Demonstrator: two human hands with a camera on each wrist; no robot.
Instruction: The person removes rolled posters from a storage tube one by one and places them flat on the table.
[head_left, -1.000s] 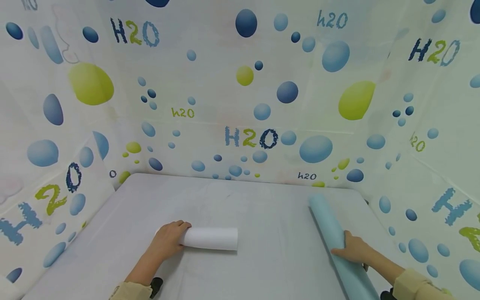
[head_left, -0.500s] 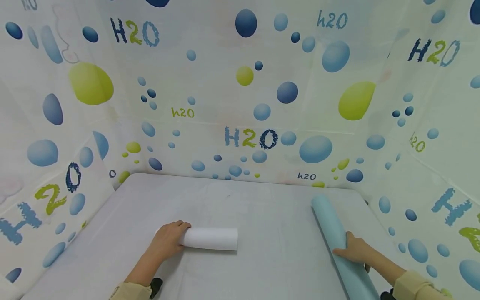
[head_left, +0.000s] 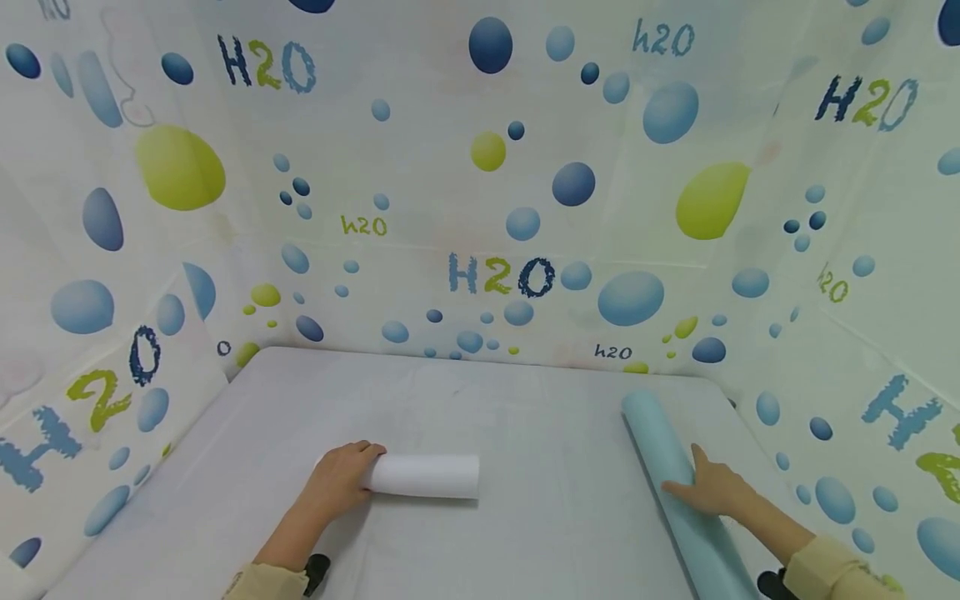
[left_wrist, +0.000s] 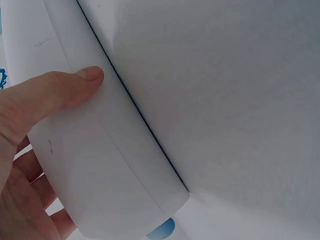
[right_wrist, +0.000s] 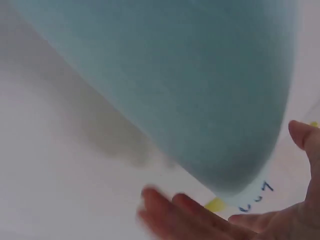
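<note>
Large "H2O" lettering (head_left: pixel 497 276) and small "h2o" lettering (head_left: pixel 364 226), in blues and lime green, across the dotted wall covering (head_left: pixel 427 158).

The white roll (head_left: pixel 429 477) looks smooth and papery, the blue roll (head_left: pixel 697 542) matt.

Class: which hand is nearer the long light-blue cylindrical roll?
Right. The right hand is over the light-blue roll; the left hand is left of it, gripping the short white cylindrical roll.
</note>
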